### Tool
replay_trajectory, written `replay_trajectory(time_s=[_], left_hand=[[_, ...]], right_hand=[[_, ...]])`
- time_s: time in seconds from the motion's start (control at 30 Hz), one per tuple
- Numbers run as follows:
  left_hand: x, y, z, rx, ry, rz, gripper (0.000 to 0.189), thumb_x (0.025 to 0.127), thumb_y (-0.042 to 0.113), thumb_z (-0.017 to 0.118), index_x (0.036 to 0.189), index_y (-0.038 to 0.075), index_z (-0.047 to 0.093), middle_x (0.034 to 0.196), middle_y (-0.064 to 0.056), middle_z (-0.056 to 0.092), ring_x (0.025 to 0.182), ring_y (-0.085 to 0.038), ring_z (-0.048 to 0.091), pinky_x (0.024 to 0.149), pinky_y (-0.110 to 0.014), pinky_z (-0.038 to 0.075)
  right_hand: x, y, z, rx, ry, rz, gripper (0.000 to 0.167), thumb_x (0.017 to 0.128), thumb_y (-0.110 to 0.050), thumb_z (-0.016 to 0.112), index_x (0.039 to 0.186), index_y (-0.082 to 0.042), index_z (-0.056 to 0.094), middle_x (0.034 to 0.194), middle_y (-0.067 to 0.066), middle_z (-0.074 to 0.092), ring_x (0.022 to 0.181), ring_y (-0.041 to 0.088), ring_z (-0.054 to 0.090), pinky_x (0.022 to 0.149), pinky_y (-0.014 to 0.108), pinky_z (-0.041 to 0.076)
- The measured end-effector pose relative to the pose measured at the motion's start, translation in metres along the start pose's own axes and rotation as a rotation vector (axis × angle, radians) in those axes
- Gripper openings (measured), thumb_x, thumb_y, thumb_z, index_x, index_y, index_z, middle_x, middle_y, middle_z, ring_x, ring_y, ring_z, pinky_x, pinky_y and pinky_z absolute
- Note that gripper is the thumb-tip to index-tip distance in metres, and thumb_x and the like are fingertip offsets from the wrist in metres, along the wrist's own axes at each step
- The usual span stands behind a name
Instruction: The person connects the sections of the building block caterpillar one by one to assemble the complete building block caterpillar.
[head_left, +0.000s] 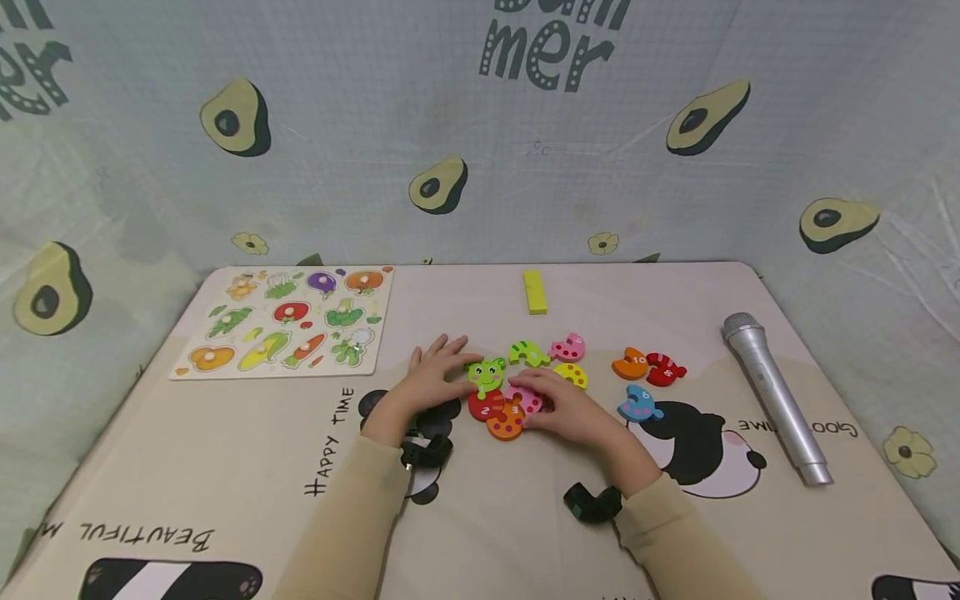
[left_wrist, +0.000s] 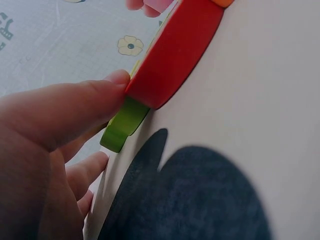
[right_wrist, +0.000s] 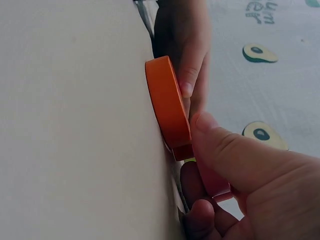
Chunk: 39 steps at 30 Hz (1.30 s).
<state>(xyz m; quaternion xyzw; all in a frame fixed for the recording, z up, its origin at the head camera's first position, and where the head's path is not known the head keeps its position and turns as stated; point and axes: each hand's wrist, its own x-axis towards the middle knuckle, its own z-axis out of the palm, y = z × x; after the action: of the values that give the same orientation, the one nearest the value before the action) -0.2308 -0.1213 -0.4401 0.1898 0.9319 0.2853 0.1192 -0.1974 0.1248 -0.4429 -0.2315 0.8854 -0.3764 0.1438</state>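
In the head view, a frog-faced green puzzle piece (head_left: 486, 375) joins a red piece (head_left: 484, 406) marked 2 and an orange dotted piece (head_left: 506, 422) marked 3. My left hand (head_left: 429, 385) lies beside the frog piece with fingers spread, its thumb and index fingertips at the piece's edge. In the left wrist view the thumb meets the edge where red and green adjoin. My right hand (head_left: 572, 408) pinches a pink dotted puzzle piece (head_left: 527, 399) between thumb and fingers, beside the orange one. The right wrist view shows this pink piece (right_wrist: 212, 175) partly hidden behind the thumb.
Beyond the right hand lie green striped (head_left: 529, 353), pink (head_left: 568, 347) and yellow (head_left: 572, 374) pieces. Farther right are orange (head_left: 630, 363), red (head_left: 664, 370) and blue (head_left: 640, 403) ones. A vegetable board (head_left: 255, 313), yellow block (head_left: 535, 292) and silver microphone (head_left: 777, 398) surround them.
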Motion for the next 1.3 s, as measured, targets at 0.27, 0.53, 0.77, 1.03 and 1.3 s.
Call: replay_trajectory(time_s=[0.27, 0.53, 0.77, 1.03, 1.3], left_hand=[[-0.0015, -0.0008, -0.0008, -0.002, 0.003, 0.003, 0.051, 0.082, 0.039, 0.059, 0.130, 0.024, 0.050, 0.151, -0.006, 0.024, 0.141, -0.032, 0.005, 0.107, -0.061, -0.005], [-0.0019, 0.0003, -0.0013, -0.007, 0.006, 0.007, 0.051, 0.082, 0.039, 0.059, 0.130, 0.023, 0.050, 0.151, -0.006, 0.024, 0.141, -0.032, 0.004, 0.107, -0.061, -0.005], [-0.0010, 0.0017, -0.0013, 0.004, 0.008, 0.009, 0.050, 0.082, 0.038, 0.059, 0.130, 0.024, 0.050, 0.151, -0.006, 0.024, 0.141, -0.032, 0.005, 0.107, -0.061, -0.005], [-0.0009, 0.0006, -0.0007, 0.000, 0.010, 0.007, 0.050, 0.082, 0.038, 0.059, 0.130, 0.024, 0.051, 0.150, -0.006, 0.024, 0.141, -0.032, 0.005, 0.107, -0.061, -0.005], [-0.0009, 0.0004, 0.0000, -0.005, 0.006, 0.009, 0.051, 0.082, 0.039, 0.059, 0.130, 0.024, 0.050, 0.150, -0.006, 0.024, 0.141, -0.032, 0.005, 0.107, -0.061, -0.006]], right_hand=[[0.0031, -0.0011, 0.0005, -0.012, -0.012, 0.019, 0.053, 0.080, -0.029, 0.068, 0.130, -0.024, 0.050, 0.135, 0.001, 0.045, 0.127, 0.023, 0.039, 0.102, 0.047, 0.037], [0.0023, -0.0012, -0.0022, -0.018, -0.028, 0.005, 0.051, 0.081, -0.033, 0.065, 0.129, -0.022, 0.051, 0.135, 0.001, 0.045, 0.128, 0.024, 0.039, 0.102, 0.048, 0.036], [-0.0017, -0.0020, -0.0065, -0.050, -0.020, -0.010, 0.046, 0.085, -0.029, 0.060, 0.129, -0.019, 0.051, 0.136, 0.002, 0.045, 0.130, 0.026, 0.036, 0.102, 0.049, 0.035], [-0.0015, -0.0012, -0.0049, -0.065, 0.013, 0.015, 0.045, 0.083, -0.029, 0.064, 0.126, -0.022, 0.054, 0.136, 0.004, 0.042, 0.126, 0.026, 0.040, 0.099, 0.046, 0.040], [-0.0019, 0.0000, -0.0038, -0.071, 0.029, 0.058, 0.048, 0.081, -0.030, 0.066, 0.127, -0.024, 0.053, 0.133, 0.003, 0.045, 0.122, 0.023, 0.043, 0.097, 0.044, 0.043]])
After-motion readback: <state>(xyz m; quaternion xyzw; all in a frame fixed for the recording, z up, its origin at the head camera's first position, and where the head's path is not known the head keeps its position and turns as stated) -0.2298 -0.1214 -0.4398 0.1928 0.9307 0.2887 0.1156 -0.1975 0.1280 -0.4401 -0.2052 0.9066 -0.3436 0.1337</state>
